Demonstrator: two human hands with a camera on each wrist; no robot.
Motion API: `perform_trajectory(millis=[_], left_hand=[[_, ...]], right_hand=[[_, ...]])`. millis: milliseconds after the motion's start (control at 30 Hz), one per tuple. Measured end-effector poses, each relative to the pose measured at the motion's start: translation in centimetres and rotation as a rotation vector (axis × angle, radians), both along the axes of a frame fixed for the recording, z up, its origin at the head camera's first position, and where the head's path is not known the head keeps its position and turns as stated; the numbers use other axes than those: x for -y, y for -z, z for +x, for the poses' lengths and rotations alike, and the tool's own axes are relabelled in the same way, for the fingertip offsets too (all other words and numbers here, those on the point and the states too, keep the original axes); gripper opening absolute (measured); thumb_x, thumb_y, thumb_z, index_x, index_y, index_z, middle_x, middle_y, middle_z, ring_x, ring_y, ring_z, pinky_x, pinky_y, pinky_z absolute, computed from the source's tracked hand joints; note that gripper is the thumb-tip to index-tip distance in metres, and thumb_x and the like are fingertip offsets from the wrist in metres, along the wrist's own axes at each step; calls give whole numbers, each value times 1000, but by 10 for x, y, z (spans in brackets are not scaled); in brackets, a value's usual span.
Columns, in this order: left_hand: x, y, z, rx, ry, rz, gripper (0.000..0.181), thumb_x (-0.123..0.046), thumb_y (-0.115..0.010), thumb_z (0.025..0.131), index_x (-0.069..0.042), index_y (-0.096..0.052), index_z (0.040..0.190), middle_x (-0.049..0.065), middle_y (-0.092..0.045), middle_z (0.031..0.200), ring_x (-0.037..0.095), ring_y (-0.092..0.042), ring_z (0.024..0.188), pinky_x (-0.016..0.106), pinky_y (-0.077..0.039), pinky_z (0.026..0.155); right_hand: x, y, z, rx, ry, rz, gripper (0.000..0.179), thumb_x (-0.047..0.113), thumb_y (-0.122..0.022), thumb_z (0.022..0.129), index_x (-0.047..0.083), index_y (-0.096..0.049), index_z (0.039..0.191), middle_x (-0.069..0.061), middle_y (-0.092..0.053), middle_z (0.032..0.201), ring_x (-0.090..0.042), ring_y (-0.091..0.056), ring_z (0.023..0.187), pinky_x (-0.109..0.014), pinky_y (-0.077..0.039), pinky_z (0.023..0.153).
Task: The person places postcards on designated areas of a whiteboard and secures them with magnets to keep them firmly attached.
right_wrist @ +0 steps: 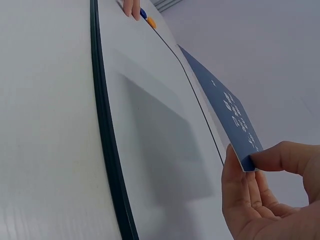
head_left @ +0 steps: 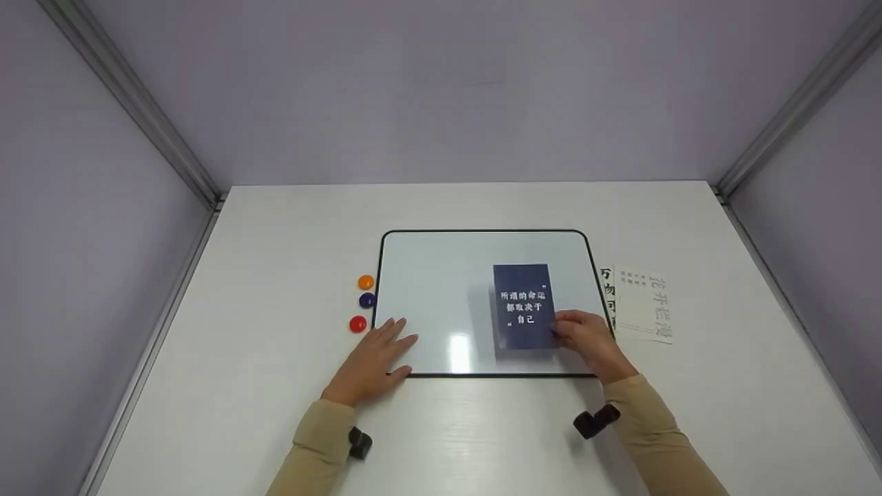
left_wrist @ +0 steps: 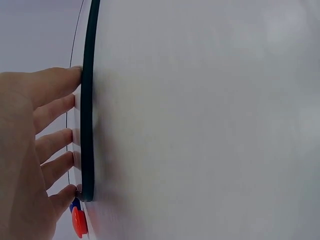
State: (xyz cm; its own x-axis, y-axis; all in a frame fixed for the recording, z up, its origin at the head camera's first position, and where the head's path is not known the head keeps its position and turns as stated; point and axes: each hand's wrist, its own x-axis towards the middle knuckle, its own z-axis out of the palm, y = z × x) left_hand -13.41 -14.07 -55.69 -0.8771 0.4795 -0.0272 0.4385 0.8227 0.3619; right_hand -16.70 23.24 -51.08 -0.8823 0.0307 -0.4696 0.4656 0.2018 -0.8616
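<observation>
My right hand (head_left: pixel 587 339) pinches a dark blue card (head_left: pixel 524 289) with white Chinese characters by its right edge, thumb on the printed face. In the right wrist view the card (right_wrist: pixel 220 105) is raised above a whiteboard (right_wrist: pixel 150 115), and its shadow falls on the board's surface. The black-framed whiteboard (head_left: pixel 434 275) lies flat on the table. My left hand (head_left: pixel 368 362) rests with fingers spread at the board's front left corner. In the left wrist view, the fingers of the left hand (left_wrist: pixel 45 125) lie along the board's dark edge (left_wrist: pixel 87 115).
Left of the board, an orange magnet (head_left: pixel 365 282), a dark blue magnet (head_left: pixel 366 300) and a red magnet (head_left: pixel 357 324) form a column. At the right, cream cards (head_left: pixel 641 303) with dark characters overlap near the board's edge. Grey walls border the white table (head_left: pixel 275 262).
</observation>
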Motion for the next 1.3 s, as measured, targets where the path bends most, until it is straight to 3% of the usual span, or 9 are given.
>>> perform_trajectory(millis=[333,733,1300], left_hand=[[0,-1,1,0,-3,-7,53,-37,-58,94,-19,-46,143,8,-36,157,29,-31,148,49,-28,122],[0,-2,3,11,-6,6,53,-36,-56,95,-18,-46,144,8,-36,157,29,-31,148,48,-27,123],[-1,-2,3,21,-8,0,54,-37,-56,95,-19,-45,145,7,-34,159,29,-29,149,48,-26,123]], right_hand=[[11,1,-3,8,-11,24,32,9,-54,90,-9,-55,116,3,-58,89,-6,-55,79,-16,-49,70],[25,8,-3,19,11,-63,12,7,-55,90,-2,-59,97,7,-55,75,-6,-53,71,-18,-48,65],[45,13,3,33,0,-77,8,6,-55,88,1,-59,93,4,-57,75,-8,-53,67,-20,-48,63]])
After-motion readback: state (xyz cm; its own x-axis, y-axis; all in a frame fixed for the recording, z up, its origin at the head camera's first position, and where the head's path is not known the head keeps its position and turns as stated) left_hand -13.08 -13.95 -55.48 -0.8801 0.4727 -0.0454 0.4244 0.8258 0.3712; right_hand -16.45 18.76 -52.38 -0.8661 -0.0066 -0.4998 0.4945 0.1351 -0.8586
